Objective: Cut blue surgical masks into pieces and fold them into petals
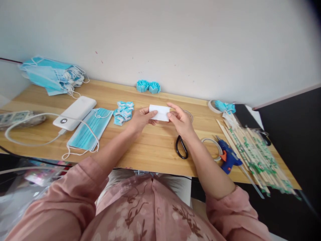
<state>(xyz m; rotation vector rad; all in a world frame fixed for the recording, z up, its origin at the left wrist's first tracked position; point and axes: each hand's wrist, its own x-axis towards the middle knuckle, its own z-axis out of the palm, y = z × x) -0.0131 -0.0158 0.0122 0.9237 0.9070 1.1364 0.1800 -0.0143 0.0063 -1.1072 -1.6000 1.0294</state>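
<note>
Between both hands, above the middle of the table, is a small white rectangular piece [159, 113], flat with a crease along its upper part; it looks like a piece of face mask material. My left hand [141, 117] pinches its left end with the thumb on top. At the right end my right hand [181, 120] grips it by thumb and fingers, its index finger raised over the corner. Left of my left hand lie several folded blue-and-white mask pieces [123, 113]. Below my right hand rests a pair of scissors, its black handle [181, 147] showing and the blades hidden.
Two blue fabric flowers [148, 86] stand by the wall. Leftward are a blue face mask [91, 129], a white power bank [75, 113] with cable and a mask pile [54, 75]. Rightward lie a blue glue gun [228, 155], tape rolls [212, 106] and wrapped chopsticks [258, 154].
</note>
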